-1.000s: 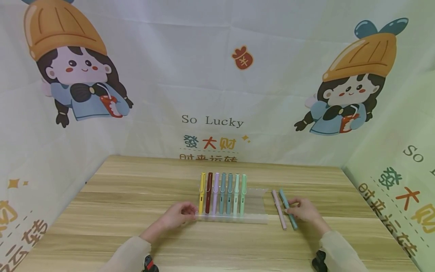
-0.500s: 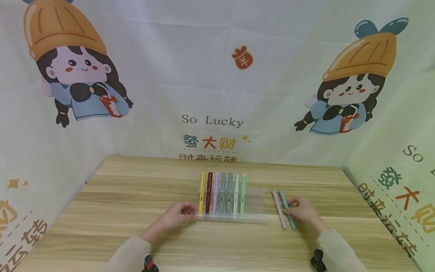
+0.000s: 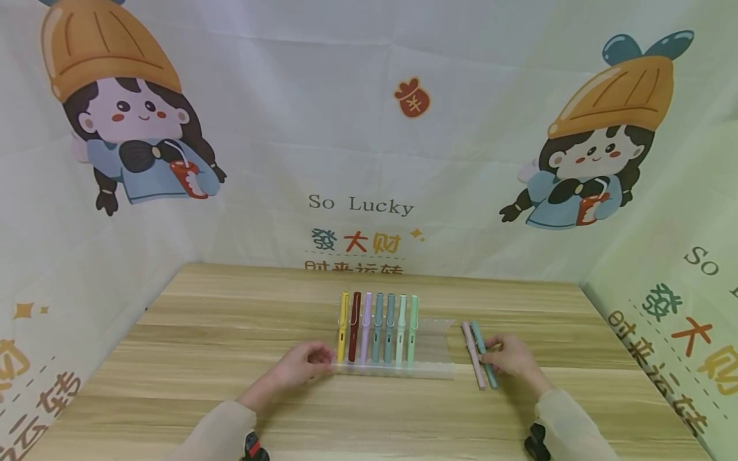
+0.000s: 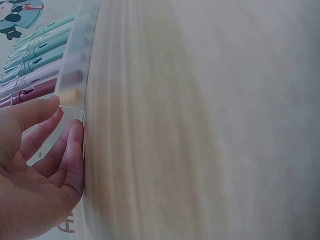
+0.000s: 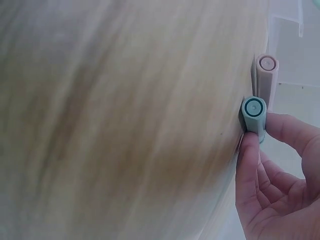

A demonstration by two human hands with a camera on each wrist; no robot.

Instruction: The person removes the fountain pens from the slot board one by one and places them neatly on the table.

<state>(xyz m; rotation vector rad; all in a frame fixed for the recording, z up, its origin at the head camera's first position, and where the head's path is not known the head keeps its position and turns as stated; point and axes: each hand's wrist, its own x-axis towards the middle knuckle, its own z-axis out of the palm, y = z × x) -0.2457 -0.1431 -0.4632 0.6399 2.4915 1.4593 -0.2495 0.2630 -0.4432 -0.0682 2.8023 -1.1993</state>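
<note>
A clear pen stand point(image 3: 435, 342) holds a row of several pens, from a yellow pen point(image 3: 343, 330) and a dark red pen point(image 3: 354, 326) to a light green pen point(image 3: 412, 333). At its left front corner my left hand point(image 3: 302, 363) grips the end between thumb and fingers; the left wrist view has this hand point(image 4: 42, 160) by the stand's front lip point(image 4: 80, 55). To the right, my right hand point(image 3: 512, 358) pinches a teal pen point(image 3: 478, 336) lying on the table. Close along its left side lies a pink pen point(image 3: 473, 355). In the right wrist view, thumb and fingers flank the teal pen point(image 5: 255, 112).
The wood-grain table point(image 3: 369, 422) reaches back to a cloth backdrop point(image 3: 346, 128) printed with cartoon figures and lettering. More of this cloth hangs at both sides. The stand's right section has bare clear plastic.
My right hand has shifted slightly left, and the teal pen has moved with it, closer to the pink pen. The left hand and the stand have stayed put.
</note>
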